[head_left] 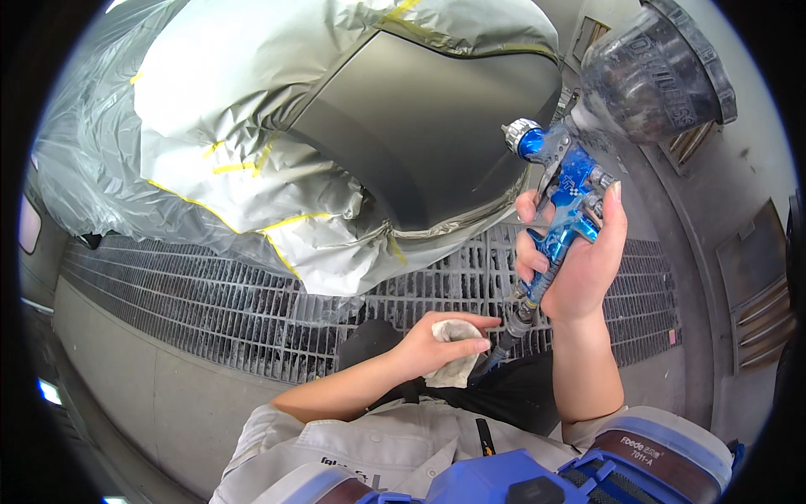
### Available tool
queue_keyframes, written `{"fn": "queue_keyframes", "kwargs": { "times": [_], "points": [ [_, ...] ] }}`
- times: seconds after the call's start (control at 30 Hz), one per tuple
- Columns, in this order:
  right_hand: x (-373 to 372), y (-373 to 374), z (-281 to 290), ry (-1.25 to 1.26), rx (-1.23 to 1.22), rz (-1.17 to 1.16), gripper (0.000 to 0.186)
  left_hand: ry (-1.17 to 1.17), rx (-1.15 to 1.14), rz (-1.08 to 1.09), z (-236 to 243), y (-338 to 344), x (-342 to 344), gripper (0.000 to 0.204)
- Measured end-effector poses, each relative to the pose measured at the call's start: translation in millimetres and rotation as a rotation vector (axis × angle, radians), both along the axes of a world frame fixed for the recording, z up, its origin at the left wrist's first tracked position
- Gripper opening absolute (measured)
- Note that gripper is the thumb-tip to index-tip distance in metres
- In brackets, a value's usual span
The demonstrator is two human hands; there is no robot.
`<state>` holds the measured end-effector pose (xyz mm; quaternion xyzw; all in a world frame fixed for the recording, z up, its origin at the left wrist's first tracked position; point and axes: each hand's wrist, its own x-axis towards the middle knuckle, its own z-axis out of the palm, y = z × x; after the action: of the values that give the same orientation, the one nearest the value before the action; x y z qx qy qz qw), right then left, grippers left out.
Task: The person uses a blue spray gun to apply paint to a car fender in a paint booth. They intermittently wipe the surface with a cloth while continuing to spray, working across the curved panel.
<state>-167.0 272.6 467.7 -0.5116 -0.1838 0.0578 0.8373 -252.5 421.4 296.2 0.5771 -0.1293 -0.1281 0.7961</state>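
Note:
My right hand (585, 267) is wrapped round the grip of a blue paint spray gun (573, 181), held up at the right. A dark, translucent paint cup (651, 80) sits tilted on top of the gun, and its silver nozzle (522, 136) points left toward a dark grey car panel (411, 118). From the gun's lower end an air hose (506, 340) runs down toward my lap. In front of my waist, my left hand (428, 346) is closed on a crumpled off-white cloth (454, 353). The gun and the panel are apart.
White masking paper (201, 92) with yellow tape (233, 168) surrounds the panel. Clear plastic sheeting (84, 168) drapes the car farther left. Below lies a metal floor grating (210, 286). Blue respirator parts (495, 479) show at the bottom edge. A grey wall (756, 252) stands at the right.

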Motion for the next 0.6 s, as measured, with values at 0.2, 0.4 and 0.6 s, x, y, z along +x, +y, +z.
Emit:
{"fn": "queue_keyframes", "kwargs": {
  "times": [0.2,0.4,0.6],
  "points": [
    [0,-9,-15,0.212,0.218,0.512,0.080,-0.042,0.167,-0.074,-30,-4,-14,0.029],
    [3,-20,-28,0.149,0.085,0.146,0.075,-0.098,0.234,-0.054,-50,-7,-20,0.028],
    [-12,-22,-32,0.177,0.157,0.145,0.076,0.073,0.225,-0.042,-58,-5,-17,0.028]
  ]
}}
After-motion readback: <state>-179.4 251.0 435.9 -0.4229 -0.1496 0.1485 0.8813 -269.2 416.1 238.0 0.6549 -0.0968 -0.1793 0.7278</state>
